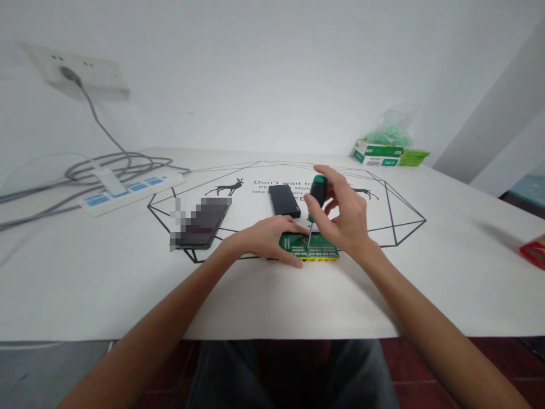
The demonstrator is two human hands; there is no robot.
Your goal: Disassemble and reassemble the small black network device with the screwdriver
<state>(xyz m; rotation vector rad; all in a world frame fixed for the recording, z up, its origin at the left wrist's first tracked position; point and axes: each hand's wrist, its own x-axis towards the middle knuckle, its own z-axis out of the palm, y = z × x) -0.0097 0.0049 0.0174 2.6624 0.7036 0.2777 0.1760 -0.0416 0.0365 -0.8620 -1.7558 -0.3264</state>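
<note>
A green circuit board [323, 248] with a yellow front edge lies flat on the white table [272, 295]. My left hand [266, 238] grips the board's left end, thumb on the front edge and fingers over the back. My right hand [343, 213] is closed around a green-handled screwdriver [317, 196] held nearly upright. Its thin metal tip rests on the board's top near the middle.
A small black box [284, 200] lies just behind the board. A dark phone [202, 227] lies to the left, and a white power strip [131, 190] with grey cables sits at the far left. Green-and-white boxes [378, 153] stand at the back right. A red object [534, 250] sits at the right edge.
</note>
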